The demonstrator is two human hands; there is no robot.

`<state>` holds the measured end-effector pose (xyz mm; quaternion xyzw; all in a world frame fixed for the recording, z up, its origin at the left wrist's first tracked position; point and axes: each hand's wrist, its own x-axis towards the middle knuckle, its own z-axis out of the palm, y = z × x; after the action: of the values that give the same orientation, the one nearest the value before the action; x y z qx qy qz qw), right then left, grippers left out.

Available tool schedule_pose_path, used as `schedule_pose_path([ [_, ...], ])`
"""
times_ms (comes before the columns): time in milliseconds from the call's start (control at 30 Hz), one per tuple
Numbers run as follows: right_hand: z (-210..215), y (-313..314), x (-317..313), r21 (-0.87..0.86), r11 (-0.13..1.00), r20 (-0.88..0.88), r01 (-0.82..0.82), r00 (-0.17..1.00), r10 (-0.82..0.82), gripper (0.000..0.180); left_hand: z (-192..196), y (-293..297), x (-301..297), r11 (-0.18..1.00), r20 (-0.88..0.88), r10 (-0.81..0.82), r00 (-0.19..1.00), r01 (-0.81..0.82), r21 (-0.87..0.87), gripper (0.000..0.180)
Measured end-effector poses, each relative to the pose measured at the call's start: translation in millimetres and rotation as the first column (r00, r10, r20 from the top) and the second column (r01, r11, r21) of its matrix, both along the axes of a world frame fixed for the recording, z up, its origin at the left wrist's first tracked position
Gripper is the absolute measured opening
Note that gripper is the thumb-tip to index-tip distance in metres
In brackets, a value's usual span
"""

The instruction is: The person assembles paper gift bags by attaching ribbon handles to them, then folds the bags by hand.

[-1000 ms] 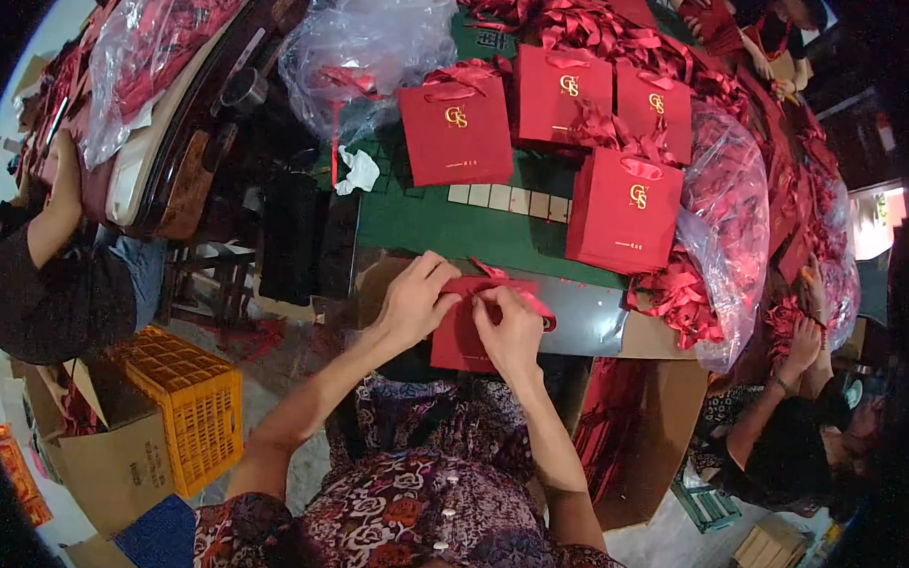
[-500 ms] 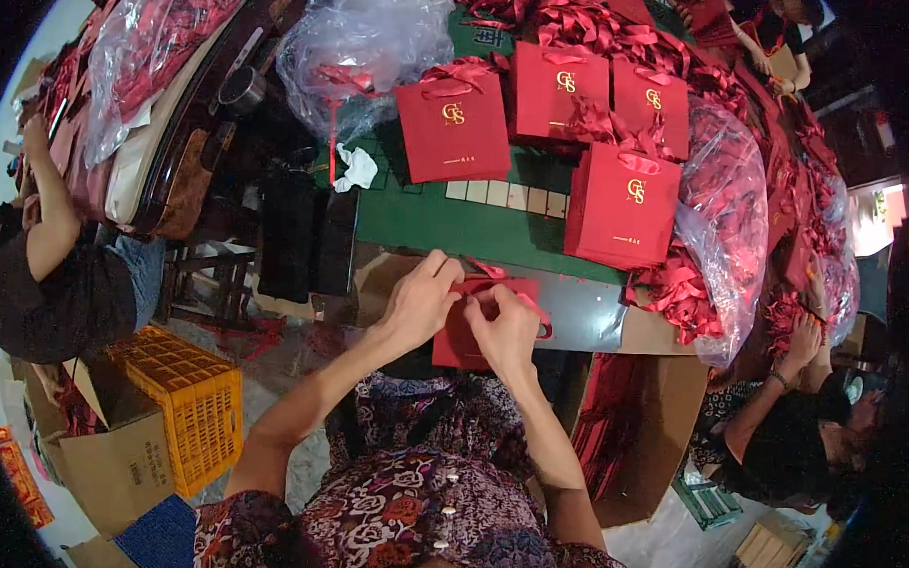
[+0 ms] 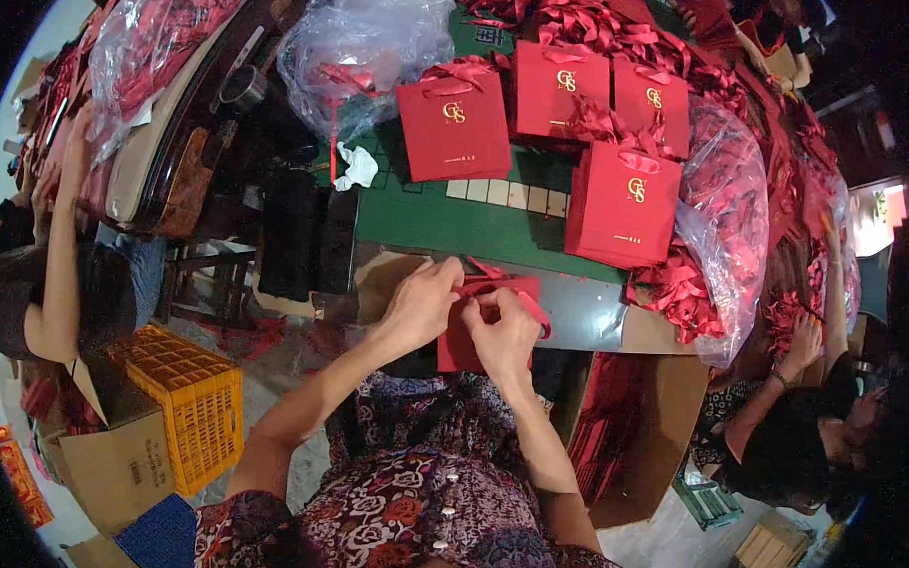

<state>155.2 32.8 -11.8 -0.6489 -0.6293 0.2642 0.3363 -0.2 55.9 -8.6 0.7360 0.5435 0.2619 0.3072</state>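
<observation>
A red paper gift bag (image 3: 456, 354) lies at the near edge of the table in front of me, partly covered by my hands. My left hand (image 3: 424, 301) is closed at its top edge, fingertips pinched on the red ribbon (image 3: 488, 269). Beside it, my right hand (image 3: 503, 331) is also closed, thumb and index finger pinching ribbon, with a loop standing out to its right. The fingertips nearly meet, and they hide the exact spot where the ribbon joins the bag.
Stacked red gift bags (image 3: 622, 205) with ribbon handles stand on the green tabletop (image 3: 427, 223). Clear plastic sacks (image 3: 723, 193) hold red ribbons at right. A crumpled white tissue (image 3: 356, 168) lies left. Below are a cardboard box (image 3: 660, 431) and yellow crate (image 3: 205, 415). People work on both sides.
My left fingers have curled lower toward the bag, and the bag has shifted slightly right. My right hand stays almost in place. The person at left has raised an arm toward the table.
</observation>
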Motion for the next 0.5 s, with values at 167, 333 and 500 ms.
schedule_pose_path([
  [167, -7, -2, -2, 0.099, 0.990, 0.149, -0.105, 0.985, 0.090, 0.017, -2, -6, 8, 0.999, 0.061, 0.027, 0.998, -0.025, -0.022, 0.019],
  [333, -4, 5, 7, 0.076, 0.990, 0.049, -0.118, 0.992, 0.115, 0.018, -2, -9, 13, 0.998, 0.067, 0.067, 0.996, -0.067, -0.010, 0.015],
  [500, 7, 4, 13, 0.064, 0.981, 0.127, -0.184, 0.976, 0.175, 0.017, 0, -6, 9, 1.000, 0.130, -0.005, 0.992, 0.003, 0.012, 0.015],
])
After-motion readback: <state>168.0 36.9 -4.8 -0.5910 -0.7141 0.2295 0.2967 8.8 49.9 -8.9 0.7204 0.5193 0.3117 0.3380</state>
